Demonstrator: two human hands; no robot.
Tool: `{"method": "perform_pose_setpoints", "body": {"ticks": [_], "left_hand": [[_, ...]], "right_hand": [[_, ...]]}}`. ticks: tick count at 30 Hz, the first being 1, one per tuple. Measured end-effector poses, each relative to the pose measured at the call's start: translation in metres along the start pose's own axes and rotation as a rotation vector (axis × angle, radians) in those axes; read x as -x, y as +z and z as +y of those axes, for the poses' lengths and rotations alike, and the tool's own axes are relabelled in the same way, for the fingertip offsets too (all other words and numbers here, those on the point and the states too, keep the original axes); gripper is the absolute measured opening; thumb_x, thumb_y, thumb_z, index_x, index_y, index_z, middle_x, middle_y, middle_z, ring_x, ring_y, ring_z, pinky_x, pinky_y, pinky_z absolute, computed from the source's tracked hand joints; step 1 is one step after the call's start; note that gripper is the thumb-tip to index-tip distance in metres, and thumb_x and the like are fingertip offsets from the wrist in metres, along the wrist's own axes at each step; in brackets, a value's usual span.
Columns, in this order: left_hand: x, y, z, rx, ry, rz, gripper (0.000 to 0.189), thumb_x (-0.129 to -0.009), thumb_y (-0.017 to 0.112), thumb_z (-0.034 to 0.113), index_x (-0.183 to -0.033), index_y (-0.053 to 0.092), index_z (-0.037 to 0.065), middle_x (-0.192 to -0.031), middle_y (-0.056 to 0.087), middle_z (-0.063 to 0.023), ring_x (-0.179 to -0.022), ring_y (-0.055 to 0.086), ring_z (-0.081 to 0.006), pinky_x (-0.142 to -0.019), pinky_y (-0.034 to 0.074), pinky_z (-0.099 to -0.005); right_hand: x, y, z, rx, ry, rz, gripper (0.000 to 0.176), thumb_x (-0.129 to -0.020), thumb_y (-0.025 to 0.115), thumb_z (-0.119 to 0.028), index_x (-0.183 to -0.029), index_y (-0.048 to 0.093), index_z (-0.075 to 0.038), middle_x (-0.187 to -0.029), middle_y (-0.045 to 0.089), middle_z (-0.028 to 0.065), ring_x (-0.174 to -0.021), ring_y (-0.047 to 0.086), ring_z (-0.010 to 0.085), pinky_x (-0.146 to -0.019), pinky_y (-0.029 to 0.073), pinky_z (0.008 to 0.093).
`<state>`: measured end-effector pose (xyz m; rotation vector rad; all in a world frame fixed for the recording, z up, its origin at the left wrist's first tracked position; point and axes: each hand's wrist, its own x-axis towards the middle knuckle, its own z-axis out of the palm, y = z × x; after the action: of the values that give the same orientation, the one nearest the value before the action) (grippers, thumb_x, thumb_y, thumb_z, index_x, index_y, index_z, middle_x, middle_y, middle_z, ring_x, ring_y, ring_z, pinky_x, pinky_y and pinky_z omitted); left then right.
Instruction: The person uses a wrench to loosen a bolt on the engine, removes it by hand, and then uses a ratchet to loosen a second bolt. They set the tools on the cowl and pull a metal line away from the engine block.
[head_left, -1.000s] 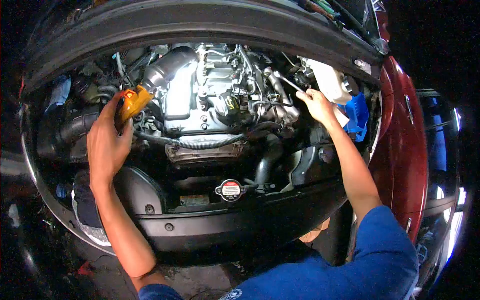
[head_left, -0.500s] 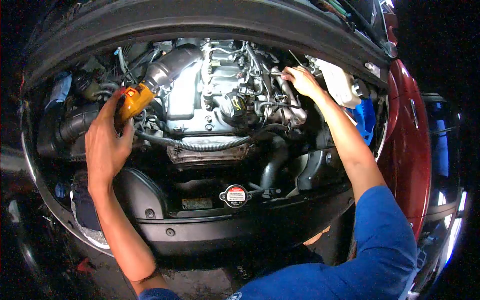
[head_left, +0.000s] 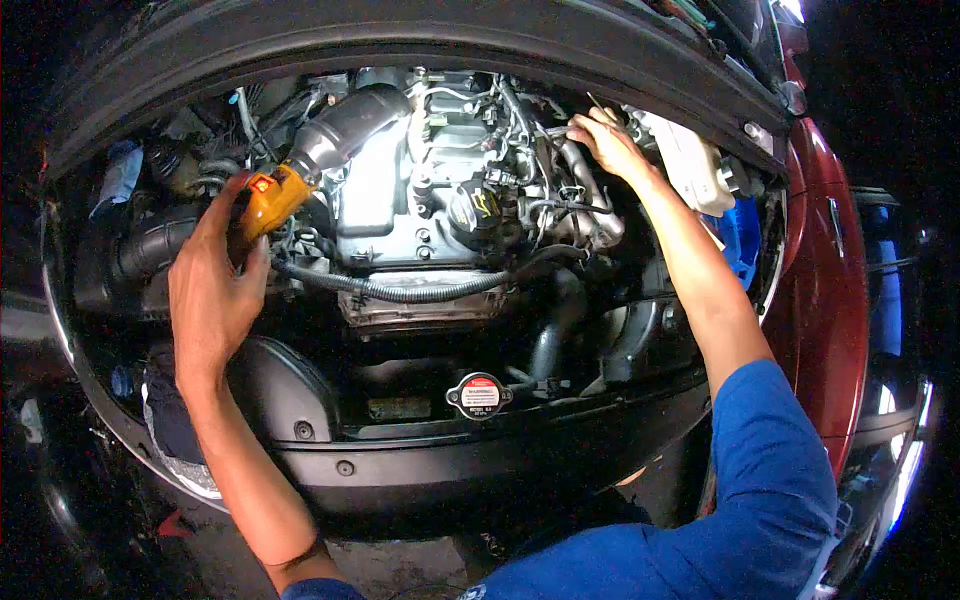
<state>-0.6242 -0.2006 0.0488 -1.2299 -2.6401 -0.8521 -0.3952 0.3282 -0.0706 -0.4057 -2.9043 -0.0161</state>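
My left hand [head_left: 215,270] is wrapped round the yellow body of a work light [head_left: 272,203], whose grey head points toward the engine [head_left: 405,235] and lights its top. On the far right side of the engine, my right hand [head_left: 608,145] reaches in beside the metal pipes [head_left: 583,180], with its fingers bent together. A thin stick-like piece shows just above those fingers; what they grip, if anything, is too small to make out.
A whitish reservoir [head_left: 685,165] and a blue item [head_left: 738,235] lie right of my right forearm. The radiator cap [head_left: 480,396] is at the front centre. The raised hood [head_left: 420,40] spans the top. A red car [head_left: 825,300] stands at right.
My right hand has shifted slightly to the right and up, its fingers more bent. The view has moved a little; my left hand still holds the light in much the same place.
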Motion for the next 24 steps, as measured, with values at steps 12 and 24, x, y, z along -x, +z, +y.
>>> {"method": "perform_pose_setpoints", "body": {"ticks": [12,24], "left_hand": [[0.0,0.001,-0.003,-0.008,0.011,-0.019,0.06,-0.085,0.067,0.006,-0.144,0.053,0.009,-0.126,0.066,-0.0237,-0.115,0.064,-0.041,-0.097,0.051,-0.0451],[0.0,0.001,0.002,-0.02,0.022,-0.01,0.058,-0.085,0.065,0.006,-0.143,0.054,0.008,-0.121,0.068,-0.0239,-0.113,0.066,-0.0396,-0.095,0.051,-0.0454]], "right_hand": [[0.004,0.0,-0.028,0.022,0.068,0.021,0.042,-0.1,0.058,-0.043,-0.116,0.067,-0.006,-0.113,0.068,0.0195,-0.109,0.063,0.0404,-0.094,0.051,0.047],[-0.013,-0.027,-0.046,-0.015,0.314,-0.266,0.063,-0.097,0.053,-0.062,-0.095,0.069,-0.002,-0.091,0.071,0.0256,-0.094,0.068,0.0446,-0.081,0.052,0.0523]]}}
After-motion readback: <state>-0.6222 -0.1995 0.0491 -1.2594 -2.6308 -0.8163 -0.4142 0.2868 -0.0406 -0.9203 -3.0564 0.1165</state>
